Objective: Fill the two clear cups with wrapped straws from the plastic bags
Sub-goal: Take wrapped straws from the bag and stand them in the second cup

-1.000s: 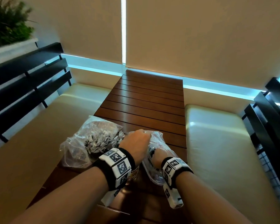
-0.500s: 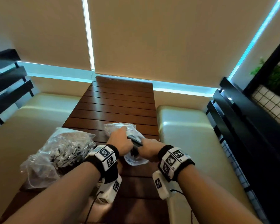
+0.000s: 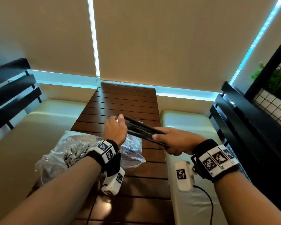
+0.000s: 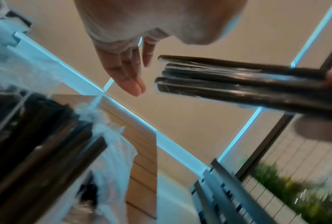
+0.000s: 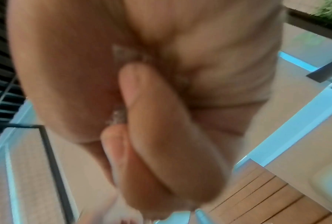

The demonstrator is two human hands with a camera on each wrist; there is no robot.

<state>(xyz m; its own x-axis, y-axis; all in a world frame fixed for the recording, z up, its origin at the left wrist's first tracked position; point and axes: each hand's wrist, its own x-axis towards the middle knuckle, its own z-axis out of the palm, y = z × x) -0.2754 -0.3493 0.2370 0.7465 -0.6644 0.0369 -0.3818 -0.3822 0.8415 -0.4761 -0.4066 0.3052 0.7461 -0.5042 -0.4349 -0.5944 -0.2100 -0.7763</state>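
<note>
My right hand point(image 3: 173, 140) grips a bundle of dark wrapped straws point(image 3: 141, 129) by its near end and holds it level above the wooden table point(image 3: 125, 101). In the right wrist view its fingers point(image 5: 161, 121) are curled tight. My left hand point(image 3: 115, 127) is at the bundle's far end; the left wrist view shows its fingers point(image 4: 130, 81) straight, a small gap from the straw tips point(image 4: 238, 84). A small clear plastic bag point(image 3: 133, 148) lies under my left wrist. A larger bag of straws point(image 3: 68, 153) lies to its left. No clear cup shows in the head view.
Cream bench cushions flank the table, one on the left point(image 3: 31, 135) and one on the right point(image 3: 190, 120), each with a black slatted back. A thin black cable point(image 3: 208, 200) trails over the right cushion. More dark straws behind clear plastic point(image 4: 36, 136) lie close below my left wrist.
My right hand has drawn the straw bundle out of the small bag and raised it to the right. My left hand left the bag and moved up to the bundle's far end.
</note>
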